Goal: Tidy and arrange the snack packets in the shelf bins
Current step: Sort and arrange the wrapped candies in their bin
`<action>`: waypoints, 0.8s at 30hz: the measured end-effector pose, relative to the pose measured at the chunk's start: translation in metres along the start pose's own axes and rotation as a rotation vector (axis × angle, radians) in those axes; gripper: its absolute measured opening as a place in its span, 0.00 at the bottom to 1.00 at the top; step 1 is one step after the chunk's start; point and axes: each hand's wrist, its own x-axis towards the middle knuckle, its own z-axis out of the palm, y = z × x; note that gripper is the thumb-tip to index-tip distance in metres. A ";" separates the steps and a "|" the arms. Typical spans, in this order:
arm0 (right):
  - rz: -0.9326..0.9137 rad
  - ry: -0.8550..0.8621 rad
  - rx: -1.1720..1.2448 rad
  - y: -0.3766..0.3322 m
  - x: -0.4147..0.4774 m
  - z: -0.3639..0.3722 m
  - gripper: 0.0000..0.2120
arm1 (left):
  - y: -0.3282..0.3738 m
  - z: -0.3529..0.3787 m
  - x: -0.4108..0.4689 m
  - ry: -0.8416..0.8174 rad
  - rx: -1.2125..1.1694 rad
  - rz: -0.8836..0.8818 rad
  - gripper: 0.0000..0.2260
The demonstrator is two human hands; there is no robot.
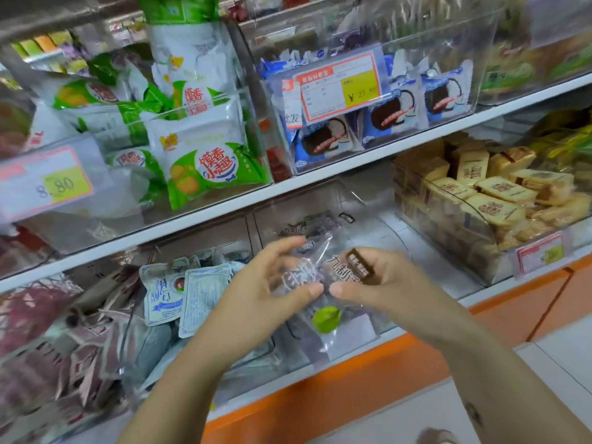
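Head view takes in two tiers of clear shelf bins point(323, 184), the upper row stocked with green-and-white packets point(205, 161) on the left and blue cake packets point(384, 113) beside them, each bin carrying a price card. On the lower tier, a bin of tan wafer packs point(493, 200) sits to the right, a jumble of pale blue-white sachets point(179, 290) to the left, and a nearly empty middle bin point(378, 225) between them.

In front of that middle bin both hands meet on one clear snack packet point(323, 283) with brown lettering and a green spot near its lower edge. The left hand point(272, 283) grips its left side, thumb in front; the right hand point(384, 283) pinches the right side, thumb tip nearly touching the other thumb.

The packet looks light, crinkly and slick, and its contents may well crush, so holding the sealed edges seems safest.

Motion blur smears the packet's print and outline. A few similar dark packets point(320, 225) lie behind it, hard to count. The far-left lower packets are blurred.
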 end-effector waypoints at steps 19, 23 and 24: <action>-0.004 0.287 -0.811 0.014 0.068 0.036 0.07 | -0.062 -0.029 -0.038 0.689 -1.044 -0.290 0.27; 0.039 -0.064 -1.259 0.022 0.112 0.049 0.07 | -0.068 -0.032 -0.032 0.688 -1.115 -0.288 0.07; 0.064 -0.134 -1.338 0.026 0.120 0.052 0.07 | -0.068 -0.032 -0.032 0.689 -1.120 -0.285 0.01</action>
